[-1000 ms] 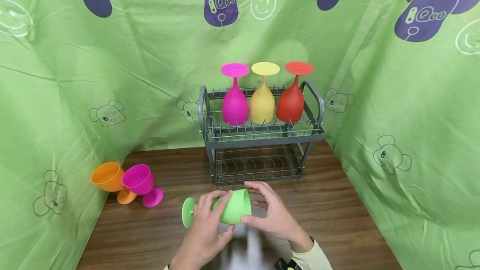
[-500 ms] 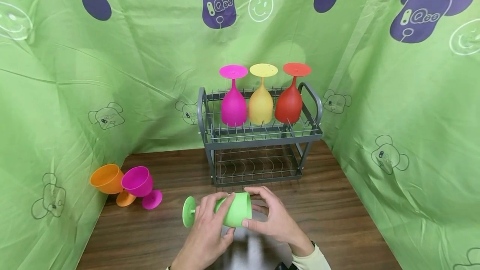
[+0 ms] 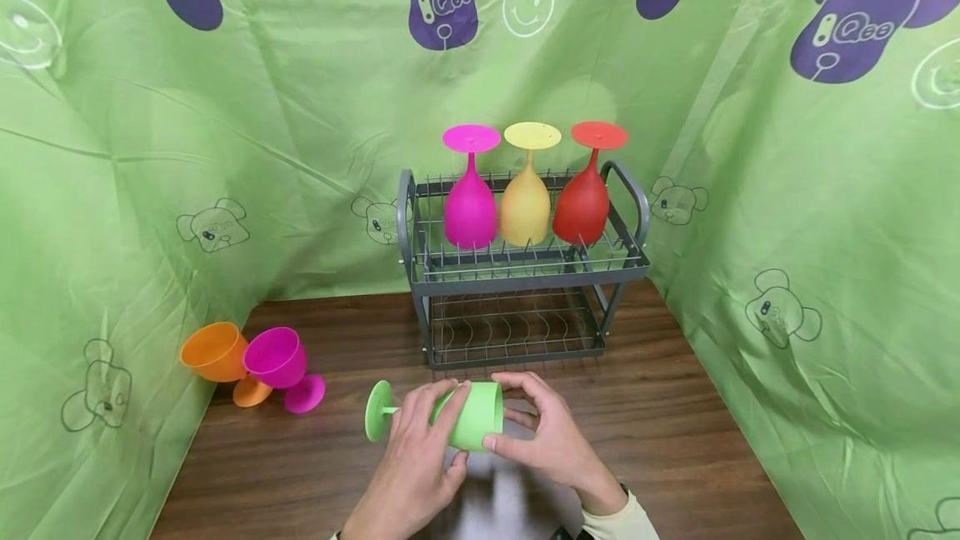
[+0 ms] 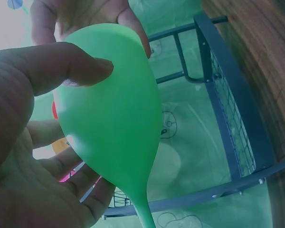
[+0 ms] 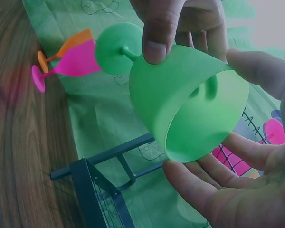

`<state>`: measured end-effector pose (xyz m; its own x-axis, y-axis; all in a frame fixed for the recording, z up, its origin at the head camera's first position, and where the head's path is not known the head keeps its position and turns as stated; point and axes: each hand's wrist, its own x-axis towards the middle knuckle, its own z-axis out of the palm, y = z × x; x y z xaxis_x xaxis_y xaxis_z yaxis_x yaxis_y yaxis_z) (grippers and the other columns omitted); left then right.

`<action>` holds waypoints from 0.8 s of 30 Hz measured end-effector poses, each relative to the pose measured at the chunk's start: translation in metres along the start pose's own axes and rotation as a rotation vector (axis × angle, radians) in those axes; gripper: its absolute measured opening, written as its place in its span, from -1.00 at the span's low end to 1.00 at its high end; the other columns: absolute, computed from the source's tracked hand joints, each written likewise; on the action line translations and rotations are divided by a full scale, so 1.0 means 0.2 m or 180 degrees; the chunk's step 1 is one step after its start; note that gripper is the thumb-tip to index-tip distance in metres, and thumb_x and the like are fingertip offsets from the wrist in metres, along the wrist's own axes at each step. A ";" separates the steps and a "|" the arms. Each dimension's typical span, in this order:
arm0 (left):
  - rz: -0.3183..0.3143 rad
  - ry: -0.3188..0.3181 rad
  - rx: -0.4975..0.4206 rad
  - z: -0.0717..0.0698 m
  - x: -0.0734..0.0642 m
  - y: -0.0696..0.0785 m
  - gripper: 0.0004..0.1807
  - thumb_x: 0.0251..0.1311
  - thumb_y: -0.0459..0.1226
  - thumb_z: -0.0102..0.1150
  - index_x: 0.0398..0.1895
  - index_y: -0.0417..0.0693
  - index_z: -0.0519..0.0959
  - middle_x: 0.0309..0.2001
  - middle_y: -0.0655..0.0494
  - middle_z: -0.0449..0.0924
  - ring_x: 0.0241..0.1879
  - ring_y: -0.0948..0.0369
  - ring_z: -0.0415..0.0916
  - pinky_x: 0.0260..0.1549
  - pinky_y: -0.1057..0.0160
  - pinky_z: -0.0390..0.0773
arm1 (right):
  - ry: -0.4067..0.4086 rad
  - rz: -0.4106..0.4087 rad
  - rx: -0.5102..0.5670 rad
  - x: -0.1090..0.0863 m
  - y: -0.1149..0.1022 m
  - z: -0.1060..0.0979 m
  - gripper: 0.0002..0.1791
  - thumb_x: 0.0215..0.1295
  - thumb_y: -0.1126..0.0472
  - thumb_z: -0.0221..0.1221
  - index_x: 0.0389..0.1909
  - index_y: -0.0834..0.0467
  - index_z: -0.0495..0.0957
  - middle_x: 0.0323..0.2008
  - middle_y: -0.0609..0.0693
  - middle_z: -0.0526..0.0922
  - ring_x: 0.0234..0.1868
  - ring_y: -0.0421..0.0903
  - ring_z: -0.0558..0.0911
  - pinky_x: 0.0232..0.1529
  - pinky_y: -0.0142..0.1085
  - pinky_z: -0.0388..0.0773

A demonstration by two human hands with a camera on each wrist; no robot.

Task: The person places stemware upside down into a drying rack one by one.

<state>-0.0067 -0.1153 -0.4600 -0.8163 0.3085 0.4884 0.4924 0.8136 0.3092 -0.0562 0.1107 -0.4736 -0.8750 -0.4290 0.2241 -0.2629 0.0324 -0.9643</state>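
A green wine glass (image 3: pixel 480 419) lies sideways in the air above the table, foot to the left and mouth to the right. My left hand (image 3: pixel 416 448) grips its bowl, with the thumb pressed on the side, as the left wrist view shows on the bowl (image 4: pixel 114 109). At the mouth, my right hand (image 3: pixel 551 440) holds the rim between thumb and fingers. The right wrist view looks into the hollow bowl (image 5: pixel 199 123). Part of the bowl and stem is hidden behind my left fingers in the head view.
A dark two-tier dish rack (image 3: pixel 525 280) stands behind the hands. Upside down on its top tier are a magenta glass (image 3: pixel 470 211), a yellow glass (image 3: pixel 525 211) and a red glass (image 3: pixel 581 211). Orange (image 3: pixel 213 354) and magenta (image 3: pixel 273 357) glasses stand upright at left. Green cloth (image 3: pixel 300 107) surrounds the table.
The green wine glass's foot has risen slightly, tipping the glass a little. Both hands keep their hold in nearly the same place. The head view shifts slightly.
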 end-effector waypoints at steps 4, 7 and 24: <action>0.0041 0.0097 0.0011 0.00 0.00 0.00 0.07 -0.25 -0.26 0.69 0.51 -0.04 0.45 0.40 0.00 0.47 0.38 0.03 0.40 0.19 -0.01 0.58 | 0.0039 0.0051 0.0060 0.00 -0.01 0.00 -0.24 0.18 0.29 0.51 0.41 0.16 0.46 0.25 0.10 0.53 0.28 0.09 0.58 0.27 -0.16 0.68; 0.0105 0.0222 0.0047 0.00 0.00 0.00 0.04 -0.25 -0.27 0.69 0.48 -0.07 0.47 0.38 -0.03 0.49 0.35 0.04 0.44 0.16 -0.01 0.62 | 0.0061 0.0019 0.0060 0.01 0.00 0.00 -0.25 0.19 0.30 0.50 0.41 0.14 0.47 0.25 0.11 0.53 0.27 0.06 0.60 0.27 -0.16 0.68; -0.0278 0.1107 -0.0820 -0.02 0.00 0.03 -0.04 -0.14 -0.28 0.62 0.48 -0.11 0.47 0.31 -0.10 0.52 0.25 0.02 0.50 0.41 0.53 0.27 | 0.0661 -0.0045 0.0494 0.00 -0.02 -0.05 -0.24 0.17 0.47 0.43 0.41 0.34 0.40 0.29 0.24 0.53 0.25 -0.05 0.64 0.20 -0.18 0.72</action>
<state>-0.0029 -0.1130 -0.4541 -0.7297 0.0240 0.6833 0.5214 0.6661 0.5333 -0.0596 0.1192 -0.4672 -0.9406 -0.2335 0.2463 -0.2241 -0.1179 -0.9674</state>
